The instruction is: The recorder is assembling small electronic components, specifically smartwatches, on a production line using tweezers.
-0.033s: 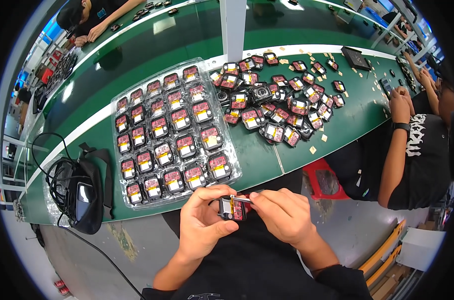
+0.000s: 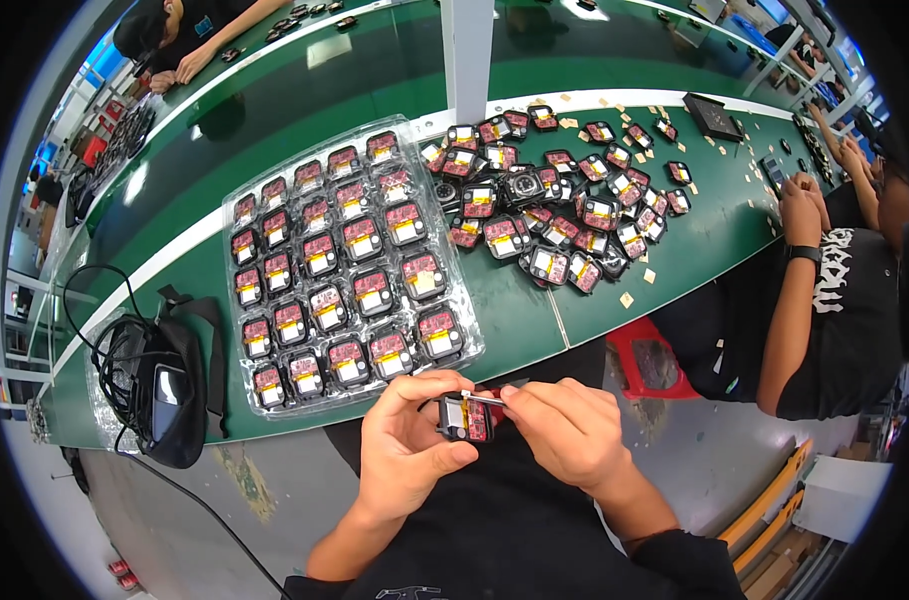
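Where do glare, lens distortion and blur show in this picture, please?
Head view: glare whitens patches of the green worktop, whose edges bow; same view: the clear tray glints along its right side; same view: the held device shows no obvious motion blur.

The clear tray (image 2: 461, 285) has five rows, with five little square cases (image 2: 360, 238) in each row, so that makes twenty-five. Two of those have cream paper bits on top. One more case (image 2: 459, 422) is in the left hand (image 2: 404, 440), and one thin silver tool (image 2: 486, 400) is in the right hand (image 2: 574, 430). The pile (image 2: 599, 212) has more than thirty cases, but they overlap too much to count exactly. Lots of cream paper squares (image 2: 626, 299) lie around it, too tiny to count. There is one black bag (image 2: 179, 410), one black box (image 2: 712, 117) and one red stool (image 2: 624, 355).
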A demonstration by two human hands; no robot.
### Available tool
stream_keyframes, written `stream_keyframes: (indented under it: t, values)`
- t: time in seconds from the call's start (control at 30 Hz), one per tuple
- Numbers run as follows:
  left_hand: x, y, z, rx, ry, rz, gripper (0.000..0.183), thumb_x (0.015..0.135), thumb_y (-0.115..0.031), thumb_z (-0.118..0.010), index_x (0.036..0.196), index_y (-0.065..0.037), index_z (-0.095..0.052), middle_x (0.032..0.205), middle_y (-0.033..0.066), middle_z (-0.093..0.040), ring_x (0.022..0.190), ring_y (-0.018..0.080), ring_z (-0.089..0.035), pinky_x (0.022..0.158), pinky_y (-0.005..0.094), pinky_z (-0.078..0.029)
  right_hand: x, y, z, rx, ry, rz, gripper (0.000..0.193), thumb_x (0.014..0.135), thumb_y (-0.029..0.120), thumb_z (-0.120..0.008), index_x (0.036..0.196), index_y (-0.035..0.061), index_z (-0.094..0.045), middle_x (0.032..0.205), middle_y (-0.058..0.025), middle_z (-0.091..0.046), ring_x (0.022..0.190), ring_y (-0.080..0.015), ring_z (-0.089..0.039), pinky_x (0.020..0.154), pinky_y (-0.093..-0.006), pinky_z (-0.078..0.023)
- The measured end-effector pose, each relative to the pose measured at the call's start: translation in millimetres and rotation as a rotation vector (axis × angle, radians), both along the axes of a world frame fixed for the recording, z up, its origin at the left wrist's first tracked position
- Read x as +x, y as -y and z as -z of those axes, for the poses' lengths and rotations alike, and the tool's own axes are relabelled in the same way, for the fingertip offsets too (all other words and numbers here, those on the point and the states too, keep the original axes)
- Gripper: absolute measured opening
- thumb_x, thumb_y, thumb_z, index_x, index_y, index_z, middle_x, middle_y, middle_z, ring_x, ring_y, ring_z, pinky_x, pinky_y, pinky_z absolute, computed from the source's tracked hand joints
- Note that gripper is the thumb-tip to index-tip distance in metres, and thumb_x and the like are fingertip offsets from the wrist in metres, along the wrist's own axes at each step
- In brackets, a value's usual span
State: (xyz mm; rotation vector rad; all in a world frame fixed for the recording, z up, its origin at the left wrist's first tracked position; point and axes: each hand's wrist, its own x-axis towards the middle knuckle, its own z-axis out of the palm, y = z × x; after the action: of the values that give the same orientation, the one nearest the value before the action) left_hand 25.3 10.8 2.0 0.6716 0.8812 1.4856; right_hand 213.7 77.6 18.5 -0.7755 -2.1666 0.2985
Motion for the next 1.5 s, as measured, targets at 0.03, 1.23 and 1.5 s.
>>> stream_keyframes:
  t: [0.03,1.23,1.5]
  values:
    - [-0.6,0.3,0.0,0.000,0.001,-0.001,0.062,0.076,-0.018,-0.093,0.124,-0.001,-0.058,0.126,0.0182,-0.058,0.115,0.0323,-0.067,0.094,0.0445,-0.063,-1.3,1.2,-1.2,-0.034,-0.029,-0.001,0.030,0.072,0.000,-0.083,0.100,-0.0004,-0.074,0.087,-0.0080,-0.072,0.059,-0.0183,-0.061,0.052,-0.0287,-0.049]
    - [-72.8,-63.4,-37.4,0.262,-1.088,-0.403,0.027,0.081,0.007,-0.080,0.100,0.000,-0.062,0.122,0.0128,-0.056,0.106,0.0234,-0.066,0.085,0.0332,-0.058,1.3,-51.6,50.1,-0.193,0.131,0.515,0.039,0.085,0.019,-0.082,0.119,0.0063,-0.067,0.126,-0.0132,-0.056,0.072,-0.0276,-0.068,0.058,-0.0405,-0.055]
    - [-140.1,-139.1,-36.1,0.036,-1.682,-0.378,0.027,0.078,-0.015,-0.086,0.092,0.000,-0.068,0.093,0.0140,-0.071,0.087,0.0340,-0.067,0.078,0.0413,-0.052,-1.2,-53.2,59.8,-0.085,0.070,0.488,0.023,0.084,0.009,-0.081,0.103,0.0073,-0.068,0.120,-0.0084,-0.064,0.071,-0.0272,-0.070,0.058,-0.0394,-0.055]
